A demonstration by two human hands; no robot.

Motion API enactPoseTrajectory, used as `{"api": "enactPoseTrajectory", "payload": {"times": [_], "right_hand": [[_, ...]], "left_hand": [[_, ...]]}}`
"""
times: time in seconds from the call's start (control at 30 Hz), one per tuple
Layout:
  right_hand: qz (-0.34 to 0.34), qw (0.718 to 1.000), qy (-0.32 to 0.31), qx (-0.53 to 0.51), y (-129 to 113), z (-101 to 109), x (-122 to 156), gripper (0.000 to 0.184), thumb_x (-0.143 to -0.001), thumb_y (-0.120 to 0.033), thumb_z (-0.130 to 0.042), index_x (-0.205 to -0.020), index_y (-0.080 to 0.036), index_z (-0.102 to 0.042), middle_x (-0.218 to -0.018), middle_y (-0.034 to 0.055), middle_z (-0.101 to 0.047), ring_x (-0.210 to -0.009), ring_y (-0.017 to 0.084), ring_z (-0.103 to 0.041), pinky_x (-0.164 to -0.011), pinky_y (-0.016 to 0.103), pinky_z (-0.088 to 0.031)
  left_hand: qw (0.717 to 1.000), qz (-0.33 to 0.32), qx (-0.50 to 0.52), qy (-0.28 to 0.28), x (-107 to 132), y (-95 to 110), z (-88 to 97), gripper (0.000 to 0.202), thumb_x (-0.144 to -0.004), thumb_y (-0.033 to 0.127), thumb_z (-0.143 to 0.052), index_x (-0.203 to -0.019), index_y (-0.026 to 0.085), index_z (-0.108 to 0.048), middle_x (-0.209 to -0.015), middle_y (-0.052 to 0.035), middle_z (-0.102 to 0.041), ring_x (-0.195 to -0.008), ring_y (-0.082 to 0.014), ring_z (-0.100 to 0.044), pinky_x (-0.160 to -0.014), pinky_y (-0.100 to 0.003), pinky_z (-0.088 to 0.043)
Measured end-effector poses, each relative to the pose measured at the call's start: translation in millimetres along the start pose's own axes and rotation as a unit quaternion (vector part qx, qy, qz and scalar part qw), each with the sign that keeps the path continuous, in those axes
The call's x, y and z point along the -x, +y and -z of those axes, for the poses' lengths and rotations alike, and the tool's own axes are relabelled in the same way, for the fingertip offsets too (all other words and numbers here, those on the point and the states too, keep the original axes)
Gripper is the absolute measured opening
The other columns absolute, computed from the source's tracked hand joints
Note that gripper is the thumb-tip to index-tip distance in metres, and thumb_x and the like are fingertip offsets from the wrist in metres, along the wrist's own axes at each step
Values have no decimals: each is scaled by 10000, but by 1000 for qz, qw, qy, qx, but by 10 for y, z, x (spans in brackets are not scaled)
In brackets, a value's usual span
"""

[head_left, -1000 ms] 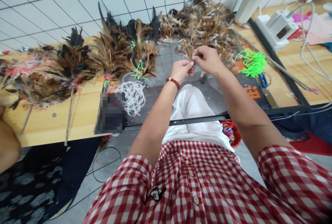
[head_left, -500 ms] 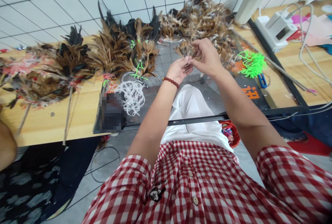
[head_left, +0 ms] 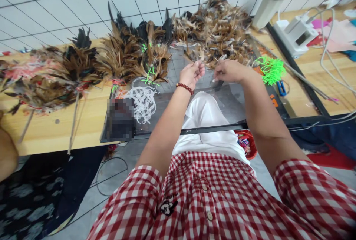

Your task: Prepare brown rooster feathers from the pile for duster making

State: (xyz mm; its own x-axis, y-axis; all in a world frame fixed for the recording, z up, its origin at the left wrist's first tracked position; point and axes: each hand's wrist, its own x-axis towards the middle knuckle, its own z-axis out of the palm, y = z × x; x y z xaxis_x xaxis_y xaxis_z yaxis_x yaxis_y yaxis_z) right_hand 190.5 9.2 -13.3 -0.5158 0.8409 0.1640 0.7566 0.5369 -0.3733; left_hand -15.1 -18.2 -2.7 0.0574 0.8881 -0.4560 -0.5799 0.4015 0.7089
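My left hand, with a beaded bracelet on the wrist, is closed over the dark mat. Brown feathers stick out just beyond its fingers and appear pinched there. To its right, apart from it, my right hand points downward with the fingers drawn together; anything between the fingertips is too small to make out. A large heap of loose brown feathers lies directly behind both hands. Bundles of feathers tied with green string stand to the left.
White plastic strips lie at the mat's left. Bright green strings, a blue-handled tool and thin sticks are on the right, near a power strip. Feather dusters lie far left, close to another person's arm.
My hands have come apart. The right one has moved right and down, away from the feathers, while the left has stayed nearly in place with its fingers curled in more.
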Motion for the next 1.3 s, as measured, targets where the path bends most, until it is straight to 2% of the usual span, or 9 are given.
{"api": "enactPoseTrajectory", "payload": {"times": [0.17, 0.3, 0.47, 0.63, 0.77, 0.93, 1.03, 1.13, 1.3], "right_hand": [[-51, 995, 76, -29, -192, 22, -21, 227, -891, -212, -587, -1019, -184, -772, -903, 70, -770, -841, 239, -661, -788, 357, -477], [-25, 991, 114, -71, -238, 9, -40, 201, -892, -229, -607, -968, -205, -791, -948, 74, -788, -907, 257, -690, -845, 386, -518], [2, 988, 138, -71, -230, -38, -71, 197, -892, -227, -615, -949, -219, -804, -988, 87, -794, -978, 283, -713, -913, 434, -537], [11, 988, 151, -41, -280, -85, -90, 197, -895, -212, -594, -933, -225, -787, -990, 94, -787, -1012, 300, -720, -934, 450, -531], [-11, 983, 181, -44, -344, -106, -91, 177, -875, -210, -630, -987, -238, -765, -998, 71, -790, -987, 289, -729, -926, 436, -539], [-19, 976, 201, -78, -274, -99, -82, 293, -816, -194, -691, -1098, -250, -750, -972, 42, -798, -957, 276, -744, -908, 419, -565], [-55, 967, 226, -105, -121, -70, -64, 349, -794, -178, -708, -1134, -252, -741, -912, 26, -792, -948, 261, -742, -930, 418, -574], [-105, 954, 231, -159, -21, -53, -55, 280, -764, -153, -732, -1032, -233, -745, -831, 26, -765, -877, 241, -730, -925, 428, -586], [-136, 919, 180, -325, -165, -82, -101, 195, -723, -105, -754, -870, -224, -704, -770, 15, -730, -768, 204, -704, -836, 419, -612]], "left_hand": [[998, -13, -57, -9, -2, 2, -3, 175, -954, 310, -759, -1042, 159, -743, -719, 3, -735, -718, -64, -726, -815, -167, -591], [997, -35, -66, -6, 11, -8, -24, 112, -936, 226, -771, -908, 132, -718, -715, 5, -724, -656, -45, -690, -791, -170, -583], [988, -76, -137, -7, 19, -38, -56, 203, -937, 175, -750, -761, 132, -659, -643, 23, -673, -536, -30, -601, -677, -167, -546], [971, -122, -203, 10, -22, -70, -71, 288, -950, 103, -689, -675, 143, -611, -577, 52, -596, -527, -36, -578, -621, -156, -518], [967, -109, -228, -24, 22, -65, -63, 304, -943, 104, -700, -656, 140, -605, -613, 29, -632, -544, -47, -607, -621, -171, -520], [955, -77, -280, -53, 55, -40, -40, 366, -977, 80, -632, -622, 143, -572, -545, 36, -585, -450, -32, -516, -512, -157, -419], [965, -71, -251, -26, 33, -19, -25, 336, -982, 88, -634, -659, 151, -565, -533, 56, -559, -447, -23, -494, -506, -141, -391], [981, -60, -185, -15, 24, 11, -12, 284, -1003, 108, -611, -724, 152, -578, -554, 63, -566, -473, -14, -511, -542, -126, -414], [990, -48, -128, -21, 36, 33, 0, 248, -1015, 109, -595, -770, 144, -593, -588, 55, -596, -491, -18, -541, -554, -143, -433]]}}
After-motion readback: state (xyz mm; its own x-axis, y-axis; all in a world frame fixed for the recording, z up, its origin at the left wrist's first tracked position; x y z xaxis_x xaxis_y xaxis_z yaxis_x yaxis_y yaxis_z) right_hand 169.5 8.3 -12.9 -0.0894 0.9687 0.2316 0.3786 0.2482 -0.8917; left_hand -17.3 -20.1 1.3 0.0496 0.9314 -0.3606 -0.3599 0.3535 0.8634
